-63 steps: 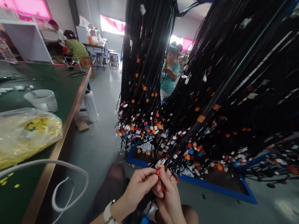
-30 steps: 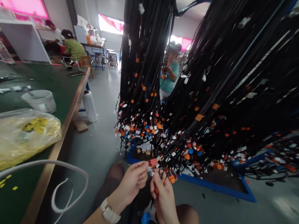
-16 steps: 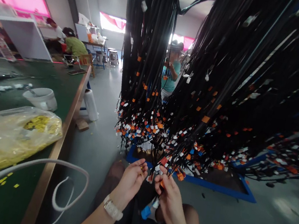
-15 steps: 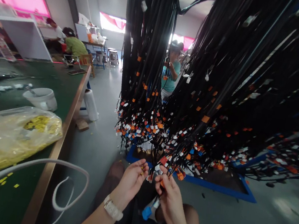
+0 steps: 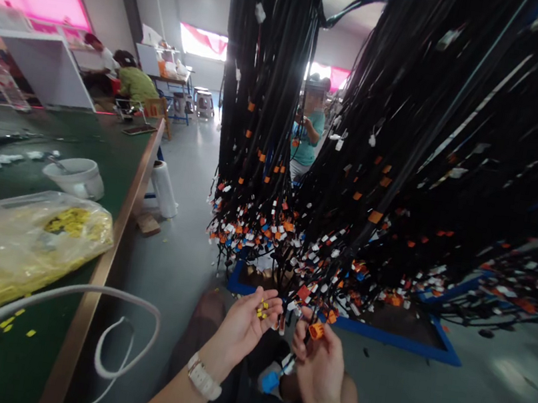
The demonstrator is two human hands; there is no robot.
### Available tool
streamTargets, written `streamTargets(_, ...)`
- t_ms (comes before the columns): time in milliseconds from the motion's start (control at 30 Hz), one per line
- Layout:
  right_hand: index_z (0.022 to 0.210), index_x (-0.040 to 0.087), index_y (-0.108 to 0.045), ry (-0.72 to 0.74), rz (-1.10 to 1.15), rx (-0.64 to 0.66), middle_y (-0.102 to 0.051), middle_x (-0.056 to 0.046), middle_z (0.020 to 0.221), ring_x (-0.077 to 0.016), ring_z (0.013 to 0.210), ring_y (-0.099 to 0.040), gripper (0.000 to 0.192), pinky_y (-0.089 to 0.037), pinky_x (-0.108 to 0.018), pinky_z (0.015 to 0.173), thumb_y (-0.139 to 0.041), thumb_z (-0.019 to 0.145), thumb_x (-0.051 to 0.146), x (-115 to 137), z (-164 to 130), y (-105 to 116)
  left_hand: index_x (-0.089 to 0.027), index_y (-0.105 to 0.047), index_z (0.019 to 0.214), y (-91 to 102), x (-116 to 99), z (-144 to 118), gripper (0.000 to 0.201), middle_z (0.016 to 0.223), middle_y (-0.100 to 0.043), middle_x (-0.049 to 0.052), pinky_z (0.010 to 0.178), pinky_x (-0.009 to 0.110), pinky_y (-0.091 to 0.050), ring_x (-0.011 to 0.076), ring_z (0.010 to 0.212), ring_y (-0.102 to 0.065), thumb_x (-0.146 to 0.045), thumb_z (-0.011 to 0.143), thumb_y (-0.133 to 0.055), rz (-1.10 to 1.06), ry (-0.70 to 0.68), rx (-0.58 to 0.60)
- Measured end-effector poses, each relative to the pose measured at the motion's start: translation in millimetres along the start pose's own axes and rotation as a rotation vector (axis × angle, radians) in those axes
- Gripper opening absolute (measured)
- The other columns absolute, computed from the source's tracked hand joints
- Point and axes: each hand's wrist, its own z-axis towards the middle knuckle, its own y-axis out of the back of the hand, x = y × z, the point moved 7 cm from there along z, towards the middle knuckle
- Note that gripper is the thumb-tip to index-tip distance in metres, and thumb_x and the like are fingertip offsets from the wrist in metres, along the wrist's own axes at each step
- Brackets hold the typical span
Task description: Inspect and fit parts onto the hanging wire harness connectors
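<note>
The right hand [image 5: 319, 367] is pinching 1 orange connector [image 5: 316, 330] between thumb and fingertips, fingers curled closed around it, so that its open face is turning up toward the eyes. That connector is sitting just below the hanging wire harnesses [image 5: 354, 174], at the near tip of the bundle, with its black leads running up into them. Just left of the connector, the left hand [image 5: 243, 325] is lying palm-up and half open, cupping a small heap of yellow clips [image 5: 261, 309], perhaps 5 or 6, too small to count surely; the flat palm is keeping them from rolling off and within reach of the other hand. Below the connector, 1 blue connector [image 5: 269, 381] is dangling over the lap. Far left of the connector, 1 clear bag of yellow parts [image 5: 24, 246] is resting on the green bench [image 5: 118, 159], with 1 white bowl [image 5: 75, 178] behind it and 1 white cable [image 5: 83, 295] looping off the edge. Beyond the harnesses, 3 people are working, 1 in a teal shirt [image 5: 306, 136].
</note>
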Motion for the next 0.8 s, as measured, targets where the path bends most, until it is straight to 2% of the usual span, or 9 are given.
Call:
streamTargets(233, 0.096, 0.021, -0.062, 0.089, -0.196, -0.062, -0.059, 0.0, 0.07, -0.0078, 0.053, -0.045, 0.029, -0.034, -0.015, 0.042, -0.071, 0.072, 0.037, -1.9, 4.4, 4.0, -0.003, -0.063, 0.097, -2.6, 0.4, -1.4, 0.025, 0.073, -0.068, 0.01, 0.057, 0.02, -0.054, 0.0116, 0.06, -0.064, -0.024, 0.088, -0.053, 0.034, 0.012, 0.046)
streamTargets(367, 0.082, 0.019, -0.062, 0.147, -0.297, -0.043, -0.062, -0.001, 0.074, -0.0071, 0.057, -0.049, 0.022, -0.036, -0.014, 0.044, -0.072, 0.072, 0.036, -1.5, 4.7, 3.5, -0.001, -0.062, 0.098, -4.8, 3.7, -2.4, 0.029, 0.08, -0.069, 0.014, 0.063, 0.023, -0.056, 0.0157, 0.067, -0.067, -0.025, 0.089, -0.05, 0.021, 0.076, 0.079)
streamTargets(467, 0.08, 0.019, -0.06, 0.143, -0.34, 0.007, -0.06, 0.001, 0.065, -0.0052, 0.049, -0.045, 0.022, -0.031, -0.013, 0.04, -0.072, 0.072, 0.036, -4.9, 4.0, 0.3, 0.001, -0.06, 0.1, -7.2, 5.3, -3.7, 0.026, 0.088, -0.069, 0.018, 0.073, 0.027, -0.056, 0.0188, 0.078, -0.068, -0.017, 0.086, -0.047, 0.001, 0.12, 0.101)
streamTargets(600, 0.092, 0.02, -0.058, 0.166, -0.323, -0.012, -0.058, 0.004, 0.06, -0.0037, 0.044, -0.038, 0.032, -0.027, -0.013, 0.039, -0.074, 0.07, 0.038, -6.8, 4.4, 1.3, -0.001, -0.06, 0.101, -8.8, 2.3, -4.2, 0.025, 0.092, -0.07, 0.018, 0.077, 0.026, -0.054, 0.0189, 0.082, -0.068, -0.004, 0.077, -0.052, 0.055, 0.062, 0.099)
streamTargets(700, 0.087, 0.02, -0.056, 0.174, -0.308, -0.033, -0.06, 0.004, 0.061, -0.0029, 0.043, -0.036, 0.032, -0.027, -0.012, 0.039, -0.075, 0.069, 0.038, -8.0, 6.4, 5.3, -0.007, -0.061, 0.092, -7.0, 2.0, -4.1, 0.018, 0.092, -0.07, 0.016, 0.078, 0.028, -0.054, 0.02, 0.085, -0.068, -0.004, 0.074, -0.061, 0.071, 0.018, 0.073)
streamTargets(800, 0.082, 0.019, -0.056, 0.149, -0.321, -0.016, -0.058, 0.005, 0.059, -0.0018, 0.041, -0.033, 0.029, -0.025, -0.013, 0.039, -0.075, 0.068, 0.037, -10.9, 8.7, 9.1, -0.01, -0.061, 0.083, -6.2, 4.1, -3.9, 0.01, 0.093, -0.07, 0.015, 0.079, 0.03, -0.053, 0.0214, 0.087, -0.067, -0.008, 0.074, -0.065, 0.068, 0.01, 0.102)
